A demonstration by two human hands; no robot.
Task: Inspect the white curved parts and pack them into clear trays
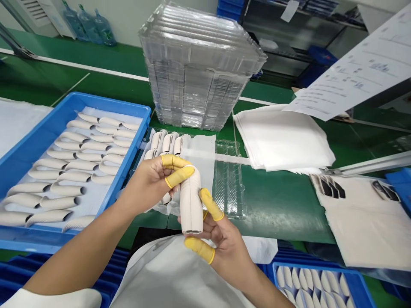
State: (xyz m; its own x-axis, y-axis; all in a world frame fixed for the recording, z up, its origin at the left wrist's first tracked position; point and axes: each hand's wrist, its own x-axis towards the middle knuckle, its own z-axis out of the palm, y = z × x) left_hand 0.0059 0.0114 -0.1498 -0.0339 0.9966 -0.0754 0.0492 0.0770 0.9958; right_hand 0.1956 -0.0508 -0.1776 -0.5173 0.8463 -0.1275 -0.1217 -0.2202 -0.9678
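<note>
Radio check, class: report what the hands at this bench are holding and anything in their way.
Left hand, right hand holding pale tube. Yellow finger cots on. Clear plastic tray behind, not blocking.

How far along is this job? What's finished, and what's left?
Finished-looking: pale rolls lie in rows in the blue tray, and more sit side by side in the clear plastic tray. In hand: the left hand and right hand, wearing yellow finger cots, hold one pale roll. Left: that clear tray's right side shows no rolls, and a tall stack of clear trays stands behind.
</note>
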